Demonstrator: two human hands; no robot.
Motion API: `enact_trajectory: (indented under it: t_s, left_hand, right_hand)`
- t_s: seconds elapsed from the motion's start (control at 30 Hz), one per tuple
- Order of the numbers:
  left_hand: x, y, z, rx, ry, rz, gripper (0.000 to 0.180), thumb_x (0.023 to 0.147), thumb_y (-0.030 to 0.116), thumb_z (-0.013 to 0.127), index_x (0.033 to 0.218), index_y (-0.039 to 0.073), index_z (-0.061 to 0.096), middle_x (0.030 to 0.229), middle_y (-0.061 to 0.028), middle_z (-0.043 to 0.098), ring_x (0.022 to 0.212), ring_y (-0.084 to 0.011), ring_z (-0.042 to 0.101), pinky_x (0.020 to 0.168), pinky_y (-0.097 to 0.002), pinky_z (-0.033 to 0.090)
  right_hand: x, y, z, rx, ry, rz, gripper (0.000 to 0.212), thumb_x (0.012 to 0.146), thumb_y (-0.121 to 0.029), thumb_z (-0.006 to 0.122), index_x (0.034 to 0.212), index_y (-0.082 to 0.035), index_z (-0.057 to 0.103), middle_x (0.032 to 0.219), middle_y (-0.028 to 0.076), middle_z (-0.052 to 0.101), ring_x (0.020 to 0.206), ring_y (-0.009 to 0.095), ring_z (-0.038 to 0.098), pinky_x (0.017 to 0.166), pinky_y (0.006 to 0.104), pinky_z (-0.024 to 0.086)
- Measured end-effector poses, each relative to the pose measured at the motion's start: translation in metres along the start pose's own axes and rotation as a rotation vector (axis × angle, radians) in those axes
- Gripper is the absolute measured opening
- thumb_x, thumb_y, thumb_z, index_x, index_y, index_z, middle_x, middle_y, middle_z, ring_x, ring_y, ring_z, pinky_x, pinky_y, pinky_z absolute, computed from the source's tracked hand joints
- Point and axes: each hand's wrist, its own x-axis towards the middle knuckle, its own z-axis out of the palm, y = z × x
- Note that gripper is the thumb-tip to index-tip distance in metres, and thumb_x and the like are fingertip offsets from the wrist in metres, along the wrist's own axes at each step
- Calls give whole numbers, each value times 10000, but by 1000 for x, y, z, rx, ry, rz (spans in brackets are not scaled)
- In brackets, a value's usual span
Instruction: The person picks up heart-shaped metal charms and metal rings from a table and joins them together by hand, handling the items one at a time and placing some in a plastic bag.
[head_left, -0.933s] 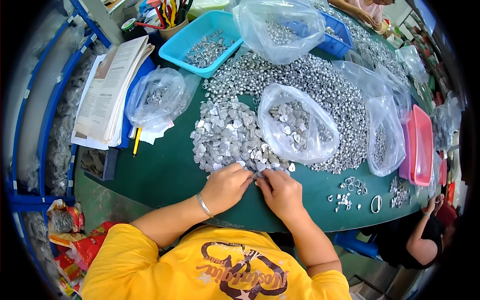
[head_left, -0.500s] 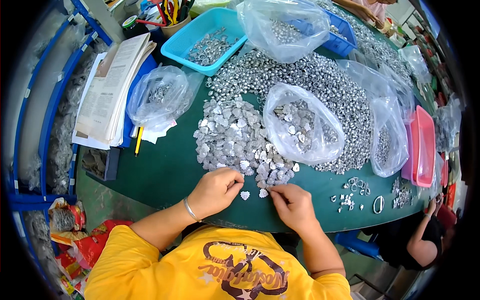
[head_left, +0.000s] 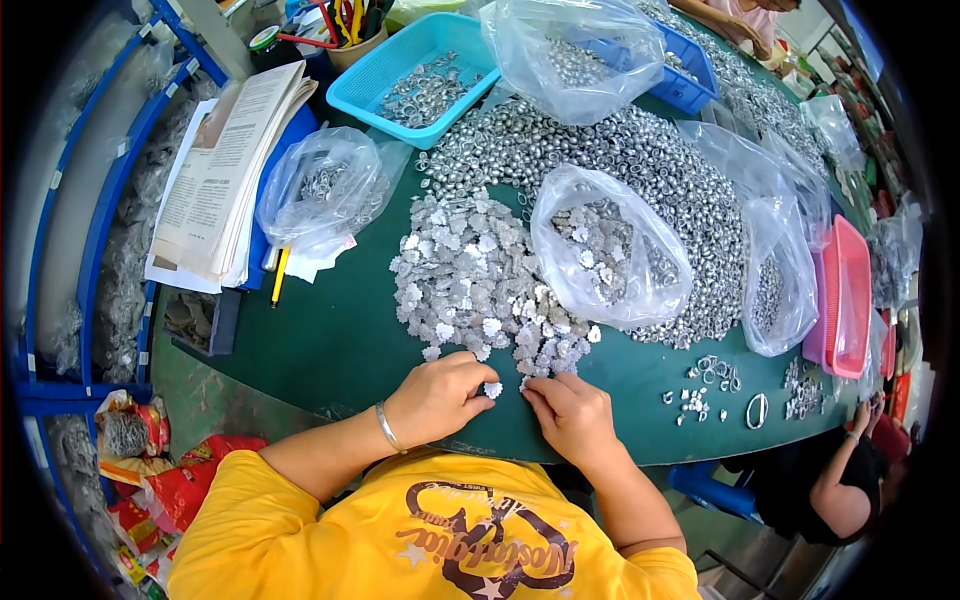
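Note:
My left hand (head_left: 443, 400), a metal bangle on its wrist, is closed with thumb and fingertips pinched at the edge of a small silvery leaf-shaped metal piece (head_left: 493, 389). Opposite it, my right hand (head_left: 575, 415) is closed too, its fingertips pinching another leaf-shaped piece (head_left: 525, 383), mostly covered by the fingers. Just beyond both hands spreads a pile of flat leaf-shaped metal pieces (head_left: 462, 262). Some of them reach toward my right hand in a narrower heap (head_left: 550, 340).
Behind lies a big heap of small metal rings (head_left: 700, 200). Clear plastic bags (head_left: 560, 290) with parts, a turquoise basket (head_left: 345, 100) and a pink tray (head_left: 850, 290) stand around on the green table (head_left: 300, 350). Papers (head_left: 225, 180) lie at left. Another person (head_left: 840, 480) sits at right.
My left hand has moved slightly right and down, onto the lone leaf-shaped piece. My right hand has shifted left and down, its fingertips now at the other piece.

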Motion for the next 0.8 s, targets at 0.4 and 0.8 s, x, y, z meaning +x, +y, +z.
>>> enact_trajectory:
  t_s: [0.4,0.8]
  left_hand:
    - [-7,-5,8,84,64,126,120,775,79,740,885,56,700,750,-77,576,656,-223,604,596,-296,489]
    - [-9,-23,-27,-1171,75,-433,52,842,32,567,826,5,608,721,-58,580,587,-92,505,486,-216,390]
  right_hand:
    - [7,10,-15,729,-53,635,81,805,-36,721,870,-1,689,773,29,646,687,126,601,590,243,479]
    - [19,8,0,611,47,221,61,805,-3,654,846,-42,632,684,57,580,529,183,527,472,285,410]
